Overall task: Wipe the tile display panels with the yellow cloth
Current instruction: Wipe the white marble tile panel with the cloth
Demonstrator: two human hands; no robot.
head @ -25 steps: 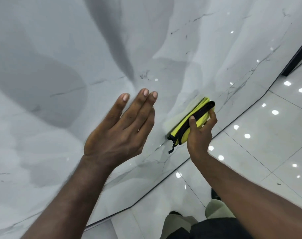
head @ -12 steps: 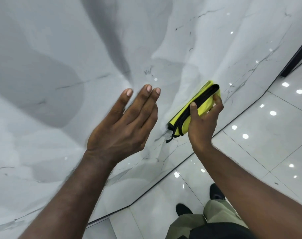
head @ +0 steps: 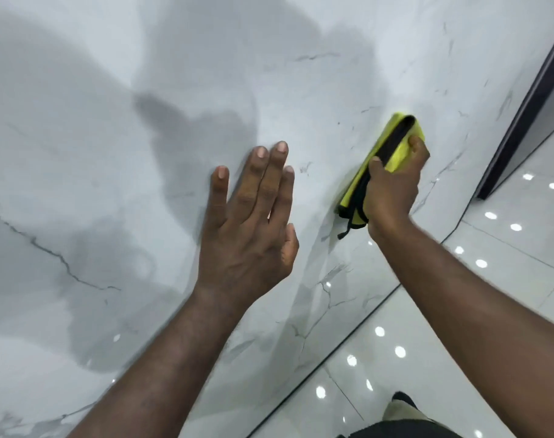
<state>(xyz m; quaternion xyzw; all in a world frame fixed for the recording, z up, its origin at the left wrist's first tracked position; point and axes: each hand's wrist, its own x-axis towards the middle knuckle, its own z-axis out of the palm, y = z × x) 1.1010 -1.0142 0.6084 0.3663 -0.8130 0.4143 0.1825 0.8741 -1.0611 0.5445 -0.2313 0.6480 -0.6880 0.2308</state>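
Now the right hand (head: 392, 191) grips the folded yellow cloth (head: 403, 152) against the tile panel (head: 111, 153), higher than a moment ago, while the left hand (head: 247, 222) holds its fingers (head: 263, 175) straight and open nearby, and a slackening grip could let the cloth slip down the glossy face.

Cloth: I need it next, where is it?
Head view, right of centre: the right hand grips the cloth against the tile panel, beside the open left hand.
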